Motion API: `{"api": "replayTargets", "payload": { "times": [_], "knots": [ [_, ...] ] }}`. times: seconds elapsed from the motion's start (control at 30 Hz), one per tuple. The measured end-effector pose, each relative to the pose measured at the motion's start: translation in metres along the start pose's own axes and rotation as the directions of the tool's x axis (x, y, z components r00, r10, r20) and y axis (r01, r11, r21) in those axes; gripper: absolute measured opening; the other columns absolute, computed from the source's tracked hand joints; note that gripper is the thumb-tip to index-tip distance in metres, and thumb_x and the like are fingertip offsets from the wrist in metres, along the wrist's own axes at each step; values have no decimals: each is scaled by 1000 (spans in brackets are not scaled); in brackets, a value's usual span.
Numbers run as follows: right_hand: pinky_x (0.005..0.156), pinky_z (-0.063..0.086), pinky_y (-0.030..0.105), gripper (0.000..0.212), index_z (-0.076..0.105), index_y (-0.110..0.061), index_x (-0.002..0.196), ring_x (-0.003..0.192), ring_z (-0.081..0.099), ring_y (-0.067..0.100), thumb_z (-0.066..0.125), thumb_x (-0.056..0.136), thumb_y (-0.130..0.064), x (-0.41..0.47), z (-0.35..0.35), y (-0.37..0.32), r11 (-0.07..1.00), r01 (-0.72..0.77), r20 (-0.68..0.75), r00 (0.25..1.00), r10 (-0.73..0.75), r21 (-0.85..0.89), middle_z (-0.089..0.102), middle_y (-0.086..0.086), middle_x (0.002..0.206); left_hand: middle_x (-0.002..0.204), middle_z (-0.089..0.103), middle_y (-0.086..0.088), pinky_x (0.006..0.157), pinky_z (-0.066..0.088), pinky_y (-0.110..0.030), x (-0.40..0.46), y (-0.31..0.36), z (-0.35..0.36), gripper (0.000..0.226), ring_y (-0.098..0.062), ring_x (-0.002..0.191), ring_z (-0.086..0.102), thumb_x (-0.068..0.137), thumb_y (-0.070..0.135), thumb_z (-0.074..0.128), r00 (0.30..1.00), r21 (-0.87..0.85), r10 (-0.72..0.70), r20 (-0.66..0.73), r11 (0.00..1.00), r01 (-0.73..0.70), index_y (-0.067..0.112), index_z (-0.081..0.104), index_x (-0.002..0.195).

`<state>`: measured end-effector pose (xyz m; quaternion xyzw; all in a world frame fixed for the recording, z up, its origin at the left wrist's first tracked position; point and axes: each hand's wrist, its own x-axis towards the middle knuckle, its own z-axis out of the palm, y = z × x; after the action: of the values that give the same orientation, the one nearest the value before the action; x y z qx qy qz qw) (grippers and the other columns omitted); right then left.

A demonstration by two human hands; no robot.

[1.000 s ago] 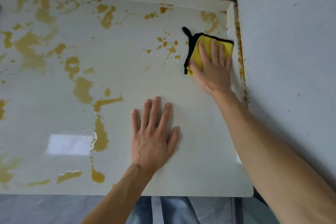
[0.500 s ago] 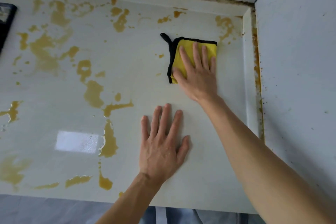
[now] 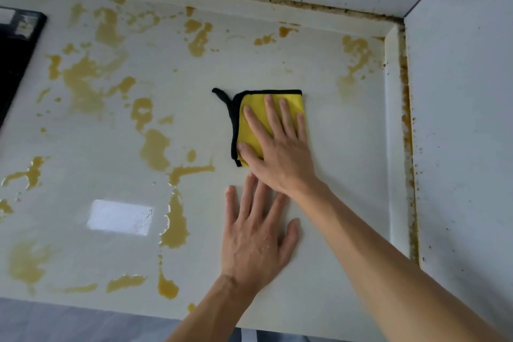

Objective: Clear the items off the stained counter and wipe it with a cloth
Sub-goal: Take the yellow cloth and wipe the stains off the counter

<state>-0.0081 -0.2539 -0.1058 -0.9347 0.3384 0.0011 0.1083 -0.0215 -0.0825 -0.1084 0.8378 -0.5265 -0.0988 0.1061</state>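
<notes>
A folded yellow cloth (image 3: 251, 130) with black edging and a black loop lies flat on the white counter (image 3: 347, 152). My right hand (image 3: 280, 147) presses down on it with the fingers spread flat. My left hand (image 3: 256, 236) rests palm down on the bare counter just in front of the cloth, fingers apart, holding nothing. Yellow-brown stains (image 3: 155, 147) cover the left and middle of the counter, and a fainter patch (image 3: 354, 63) sits near the back right corner.
A black flat object (image 3: 16, 63) lies at the counter's far left edge. White tiled walls (image 3: 458, 119) close off the back and right side, with grimy seams along the raised rim (image 3: 394, 133). The counter's front edge (image 3: 83, 305) runs along the bottom.
My right hand has slid the cloth left and toward me, away from the back right corner. The small spots beside the cloth are gone. My left hand has stayed flat on the counter.
</notes>
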Motion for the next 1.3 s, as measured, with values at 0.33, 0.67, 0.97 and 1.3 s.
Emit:
{"api": "replayTargets", "payload": {
  "times": [0.33, 0.67, 0.97, 1.3],
  "knots": [
    [128, -4, 52, 75, 7, -41, 164, 161, -7, 25, 29, 98, -69, 52, -10, 26, 995, -96, 56, 994, 96, 11, -6, 0, 175, 175, 24, -5, 129, 16, -61, -1, 0, 4, 69, -29, 164, 16, 103, 59, 40, 999, 2, -6, -36, 1000, 6, 26, 37, 164],
    [128, -7, 50, 74, -4, -49, 161, 159, -16, 20, 18, 95, -74, 32, -28, 105, 954, -300, 95, 950, 298, 8, -17, -6, 173, 177, 19, -4, 130, 11, -59, -2, -2, 14, 77, -29, 164, 16, 97, 59, 53, 996, -32, -10, -93, 999, 7, 27, 35, 165],
    [129, -6, 49, 71, -2, -47, 163, 160, -14, 20, 20, 100, -72, -21, -27, 105, 960, -279, 62, 959, 278, 2, -14, -4, 173, 176, 19, -4, 130, 13, -61, -4, -4, 15, 77, -29, 164, 16, 97, 58, 53, 995, -14, 2, -96, 1000, -3, 26, 35, 165],
    [128, -6, 49, 73, 0, -43, 164, 160, -11, 24, 21, 99, -70, 81, -48, 144, 935, -354, 61, 933, 354, -5, -12, 0, 174, 175, 25, -6, 127, 19, -63, -2, -2, 19, 76, -31, 162, 23, 95, 57, 56, 986, -43, 2, -166, 999, -9, 24, 42, 162]
  ]
}}
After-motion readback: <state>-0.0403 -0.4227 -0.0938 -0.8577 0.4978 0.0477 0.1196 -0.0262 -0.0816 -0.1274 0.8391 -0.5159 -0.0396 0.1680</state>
